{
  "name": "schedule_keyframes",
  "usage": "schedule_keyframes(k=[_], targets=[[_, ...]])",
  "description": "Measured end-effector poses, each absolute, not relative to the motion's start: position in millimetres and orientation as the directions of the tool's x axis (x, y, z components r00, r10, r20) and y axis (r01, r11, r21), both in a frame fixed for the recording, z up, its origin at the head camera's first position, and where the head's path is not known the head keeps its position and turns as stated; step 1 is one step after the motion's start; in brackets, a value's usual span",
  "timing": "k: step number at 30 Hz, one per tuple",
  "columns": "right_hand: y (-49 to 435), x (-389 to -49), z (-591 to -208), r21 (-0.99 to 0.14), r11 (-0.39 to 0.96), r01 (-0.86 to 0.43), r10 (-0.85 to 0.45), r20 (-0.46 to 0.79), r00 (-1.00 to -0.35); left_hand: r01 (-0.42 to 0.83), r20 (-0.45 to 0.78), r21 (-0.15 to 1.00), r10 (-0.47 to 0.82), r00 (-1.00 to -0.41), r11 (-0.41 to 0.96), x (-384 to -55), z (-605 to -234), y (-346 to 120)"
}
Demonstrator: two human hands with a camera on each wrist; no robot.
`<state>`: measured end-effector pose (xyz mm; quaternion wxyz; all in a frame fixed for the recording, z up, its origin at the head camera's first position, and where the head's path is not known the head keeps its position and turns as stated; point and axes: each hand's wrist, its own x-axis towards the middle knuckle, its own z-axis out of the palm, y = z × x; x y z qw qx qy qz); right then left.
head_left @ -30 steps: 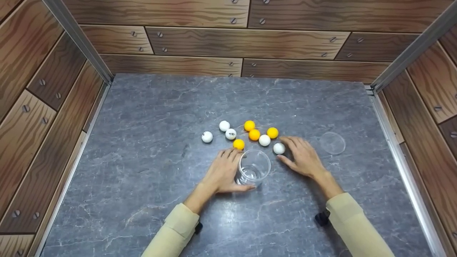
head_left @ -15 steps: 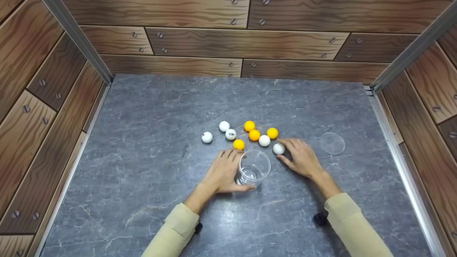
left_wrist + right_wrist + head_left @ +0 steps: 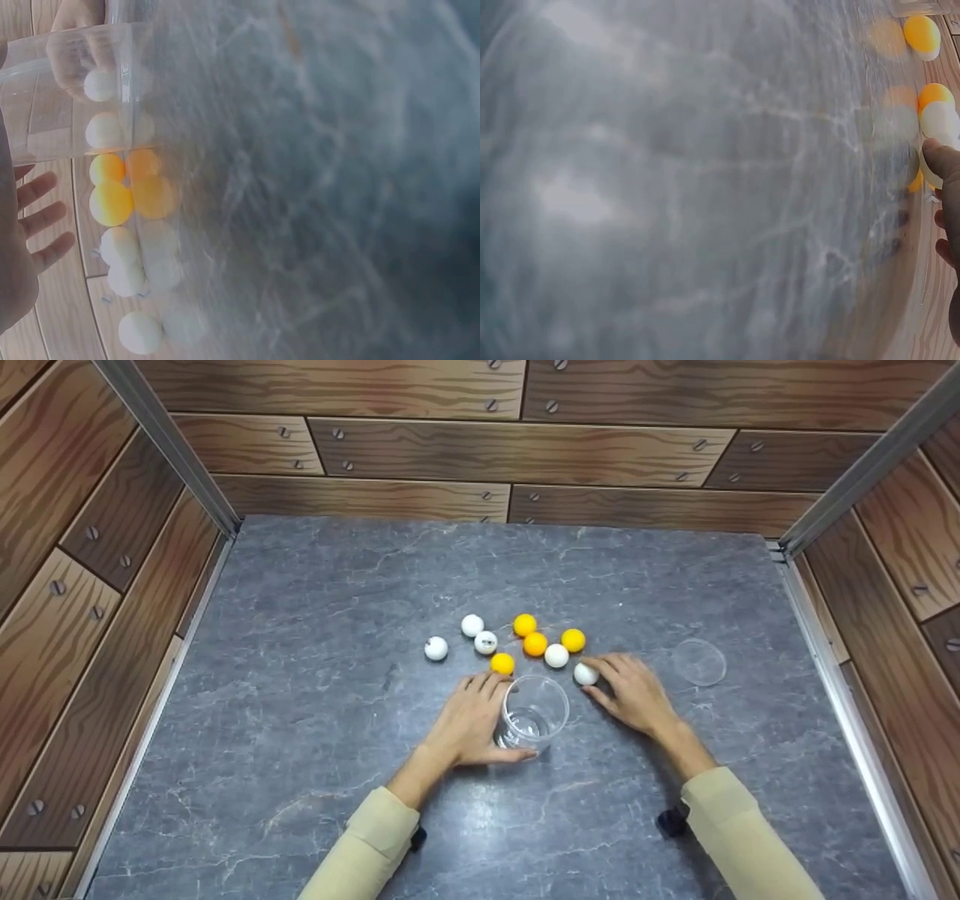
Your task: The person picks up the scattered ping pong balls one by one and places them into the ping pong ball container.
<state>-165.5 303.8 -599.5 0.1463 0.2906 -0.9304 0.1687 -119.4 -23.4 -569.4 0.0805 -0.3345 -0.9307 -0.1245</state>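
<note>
A clear plastic cup (image 3: 536, 712) stands upright and holds nothing. Around its left side my left hand (image 3: 471, 720) rests, thumb along the near wall and fingers on the far left; the left wrist view shows the fingers (image 3: 45, 217) spread beside the cup. My right hand (image 3: 634, 694) pinches a white ping-pong ball (image 3: 583, 675) on the table between thumb and forefinger, to the right of the cup. Beyond the cup lie more white balls (image 3: 556, 655) and several orange balls (image 3: 535, 643); one orange ball (image 3: 502, 663) sits close to my left fingertips.
A round clear lid (image 3: 699, 662) lies flat on the grey marbled table (image 3: 300, 720), right of my right hand. Farther left are several white balls, among them a marked one (image 3: 436, 649). Wood-patterned walls (image 3: 517, 450) with metal edge strips enclose the table.
My right thumb and forefinger have closed in on the nearest white ball, the forefinger now over its top. The left hand and cup have stayed put.
</note>
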Motion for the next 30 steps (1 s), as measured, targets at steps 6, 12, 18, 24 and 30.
schedule_keyframes(k=[6,12,18,24,30], targets=[[305,-164,-596,-0.243,0.779,-0.578,-0.477,0.367,-0.798,0.646,0.241,0.175,0.604,-0.760,0.743,-120,-570,-22],[305,-163,-589,-0.250,0.774,-0.582,-0.474,0.381,-0.794,0.643,0.237,0.182,0.601,-0.763,0.744,-119,-570,-23],[305,-162,-585,-0.253,0.770,-0.586,-0.464,0.410,-0.785,0.644,0.239,0.187,0.601,-0.762,0.742,-119,-570,-23],[304,-160,-579,-0.286,0.779,-0.558,-0.426,0.412,-0.805,0.643,0.243,0.178,0.600,-0.762,0.745,-118,-570,-24],[302,-160,-570,-0.284,0.775,-0.564,-0.423,0.431,-0.798,0.644,0.238,0.177,0.602,-0.762,0.744,-119,-569,-24]])
